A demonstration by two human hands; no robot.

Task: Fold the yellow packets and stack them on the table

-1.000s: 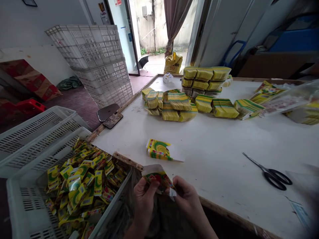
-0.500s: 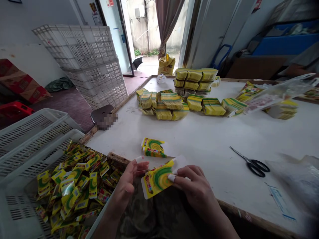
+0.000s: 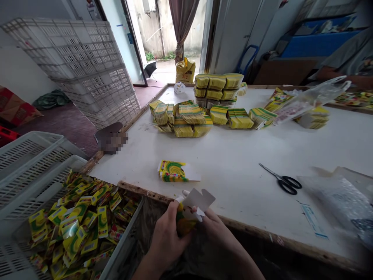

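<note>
Between my two hands, over the table's front edge, is a small yellow and green carton (image 3: 185, 224) with its white inner flap (image 3: 199, 199) standing up. My left hand (image 3: 167, 229) wraps round the carton's left side. At the flap's base on the right, my right hand (image 3: 212, 225) grips the carton, its fingertips partly hidden behind the card. Just beyond my hands a short stack of flat cartons (image 3: 173, 171) lies on the white table (image 3: 230, 151). To my left, a crate (image 3: 124, 241) holds many folded yellow cartons (image 3: 72, 221).
Black-handled scissors (image 3: 287, 183) lie on the right, near a clear plastic bag (image 3: 335, 202). Bundled carton stacks (image 3: 218, 87) stand at the back. Tall white crates (image 3: 78, 66) rise on the left. Another person's arm (image 3: 335, 74) shows at the far right.
My left hand has closed on the carton, which was held flat in my right hand. The carton has turned, its white flap now upright. The camera view has shifted slightly right.
</note>
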